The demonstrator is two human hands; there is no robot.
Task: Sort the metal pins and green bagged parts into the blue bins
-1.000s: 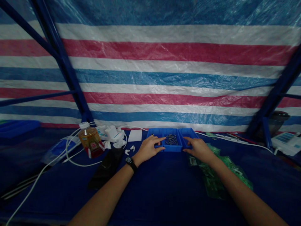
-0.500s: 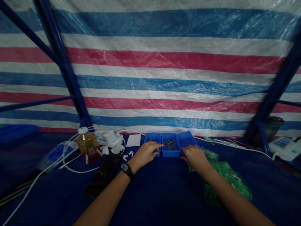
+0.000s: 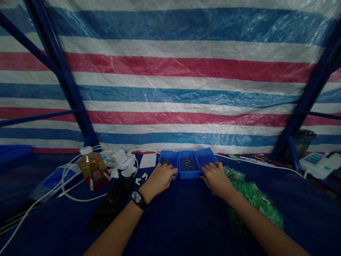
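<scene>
Three small blue bins stand side by side at the back of a dark blue table. The middle bin holds a heap of thin metal pins, and the left bin holds small dark parts. The right bin looks bare inside. My left hand, with a watch on its wrist, rests with curled fingers on the front edge of the left bin. Fingers of my right hand lie curled over the front edge of the right bin. Neither hand lifts a bin off the table.
A bottle of amber liquid, white cables, white plugs and a black pouch lie to the left. A bag of green parts lies under my right forearm. Blue frame posts and a striped tarp stand behind.
My left hand drew back from the middle bin to the left bin's front edge. My right hand stayed at the right bin. The view tilted down a little.
</scene>
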